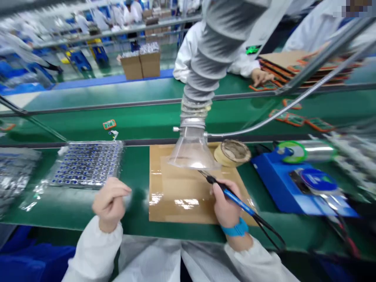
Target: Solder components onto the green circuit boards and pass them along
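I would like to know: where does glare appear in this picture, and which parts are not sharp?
Head view: white glare patches on the brown sheet, and a bright spot at the rim of the clear hood; head view: background workers and the pale items at the right edge look smeared; head view: the right hand and blue tool are fairly clear.

Over the brown board [182, 190], a tool [239, 202] is showing black-and-blue; left of the board, blue rows are patterning a tray [88, 162].
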`<action>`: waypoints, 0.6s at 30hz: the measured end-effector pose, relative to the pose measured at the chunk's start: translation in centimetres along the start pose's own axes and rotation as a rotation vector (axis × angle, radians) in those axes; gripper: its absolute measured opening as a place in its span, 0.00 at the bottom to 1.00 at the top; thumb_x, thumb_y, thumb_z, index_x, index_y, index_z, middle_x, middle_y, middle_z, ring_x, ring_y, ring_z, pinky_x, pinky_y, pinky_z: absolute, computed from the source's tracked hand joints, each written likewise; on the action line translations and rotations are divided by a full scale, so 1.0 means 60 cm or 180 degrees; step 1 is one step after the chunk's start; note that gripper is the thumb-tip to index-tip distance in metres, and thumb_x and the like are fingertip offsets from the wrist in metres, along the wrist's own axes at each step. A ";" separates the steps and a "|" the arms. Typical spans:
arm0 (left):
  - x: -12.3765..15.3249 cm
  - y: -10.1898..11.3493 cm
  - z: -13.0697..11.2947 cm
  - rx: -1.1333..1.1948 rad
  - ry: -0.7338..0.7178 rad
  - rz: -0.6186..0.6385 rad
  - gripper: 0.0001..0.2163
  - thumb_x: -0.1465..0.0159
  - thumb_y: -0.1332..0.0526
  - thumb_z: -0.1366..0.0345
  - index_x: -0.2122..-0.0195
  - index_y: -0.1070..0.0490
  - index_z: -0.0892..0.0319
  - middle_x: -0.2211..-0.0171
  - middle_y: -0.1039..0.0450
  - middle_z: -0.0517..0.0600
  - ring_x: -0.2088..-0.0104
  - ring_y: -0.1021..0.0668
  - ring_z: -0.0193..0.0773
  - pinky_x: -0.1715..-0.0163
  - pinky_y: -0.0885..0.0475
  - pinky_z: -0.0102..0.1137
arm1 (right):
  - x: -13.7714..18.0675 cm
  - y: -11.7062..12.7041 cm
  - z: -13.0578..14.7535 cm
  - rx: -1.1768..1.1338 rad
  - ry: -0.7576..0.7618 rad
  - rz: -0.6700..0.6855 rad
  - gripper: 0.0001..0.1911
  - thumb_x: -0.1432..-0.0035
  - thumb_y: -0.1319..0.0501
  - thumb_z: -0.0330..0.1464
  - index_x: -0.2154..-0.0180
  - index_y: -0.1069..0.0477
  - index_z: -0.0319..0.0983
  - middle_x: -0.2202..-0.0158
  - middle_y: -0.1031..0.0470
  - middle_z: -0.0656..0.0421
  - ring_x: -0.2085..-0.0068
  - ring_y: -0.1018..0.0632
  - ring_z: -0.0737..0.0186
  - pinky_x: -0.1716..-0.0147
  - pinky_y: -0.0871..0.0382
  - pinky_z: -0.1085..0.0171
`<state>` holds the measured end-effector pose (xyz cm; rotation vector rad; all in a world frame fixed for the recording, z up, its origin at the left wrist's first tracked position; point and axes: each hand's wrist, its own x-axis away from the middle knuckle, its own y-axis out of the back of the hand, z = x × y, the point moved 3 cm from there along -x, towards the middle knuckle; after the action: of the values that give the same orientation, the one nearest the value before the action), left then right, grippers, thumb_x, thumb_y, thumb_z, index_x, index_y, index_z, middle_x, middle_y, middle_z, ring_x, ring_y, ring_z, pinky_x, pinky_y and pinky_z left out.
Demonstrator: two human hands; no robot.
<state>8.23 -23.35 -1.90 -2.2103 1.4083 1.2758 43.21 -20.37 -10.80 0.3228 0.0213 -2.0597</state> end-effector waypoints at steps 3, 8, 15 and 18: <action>0.071 0.023 0.024 -0.1072 0.0126 0.1156 0.13 0.37 0.44 0.75 0.70 0.23 0.52 0.72 0.19 0.46 0.70 0.18 0.40 0.67 0.22 0.38 | -0.010 0.028 -0.009 0.0508 0.0241 0.0173 0.16 0.43 0.33 0.47 0.64 0.25 0.41 0.67 0.22 0.56 0.68 0.22 0.58 0.67 0.27 0.59; 0.145 0.091 0.051 -0.2280 0.0704 0.1144 0.11 0.37 0.44 0.72 0.65 0.21 0.53 0.59 0.17 0.52 0.58 0.16 0.47 0.55 0.20 0.44 | -0.028 0.041 -0.022 0.0560 0.0340 0.0346 0.16 0.43 0.33 0.48 0.64 0.24 0.42 0.66 0.21 0.55 0.67 0.21 0.56 0.67 0.25 0.59; 0.145 0.109 0.073 -0.2719 0.0610 0.1201 0.11 0.36 0.43 0.65 0.57 0.21 0.50 0.51 0.18 0.53 0.52 0.17 0.54 0.55 0.19 0.49 | -0.031 0.032 -0.023 0.0403 0.0271 0.0439 0.13 0.40 0.35 0.45 0.63 0.25 0.43 0.65 0.20 0.58 0.64 0.18 0.56 0.64 0.23 0.61; 0.134 0.104 0.080 -0.2264 0.0253 0.1292 0.10 0.40 0.39 0.64 0.62 0.19 0.46 0.57 0.16 0.49 0.61 0.15 0.52 0.64 0.18 0.45 | -0.028 0.027 -0.017 0.0258 0.0252 0.0543 0.11 0.38 0.36 0.44 0.63 0.25 0.43 0.66 0.20 0.58 0.65 0.18 0.56 0.64 0.22 0.62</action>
<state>1.75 -28.76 -9.37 -2.4777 1.6830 2.1208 45.57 -19.55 -11.22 0.4412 -0.0404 -1.8811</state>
